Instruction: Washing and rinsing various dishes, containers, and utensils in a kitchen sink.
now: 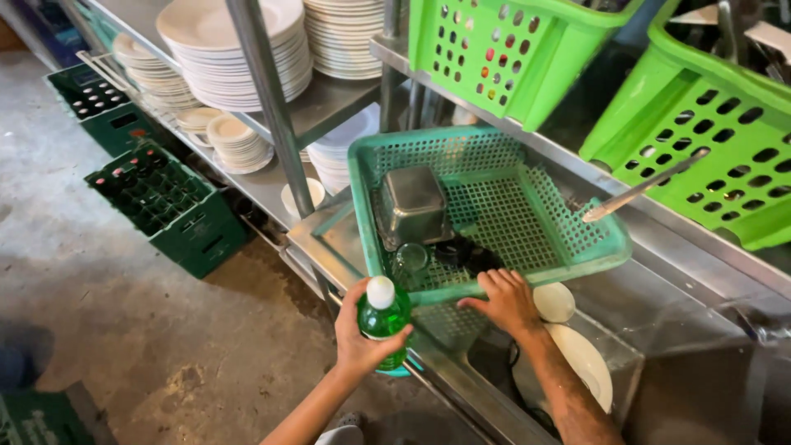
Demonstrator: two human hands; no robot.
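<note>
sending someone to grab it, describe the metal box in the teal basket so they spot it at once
Find the teal basket on the steel counter, below the two bright green baskets. The metal box lies at its left side, bottom up, above a clear glass. It is the only square steel thing in there.

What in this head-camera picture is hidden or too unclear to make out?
- Lower half of the green plastic bottle with a white cap: wrapped by the left hand.
- Dark items in the teal perforated plastic basket: in shadow beside the square steel container, shapes unclear.
- White plates in the steel sink: partly behind the right hand and the basket.
- Contents of the bright green baskets: cut off by the top edge.
</note>
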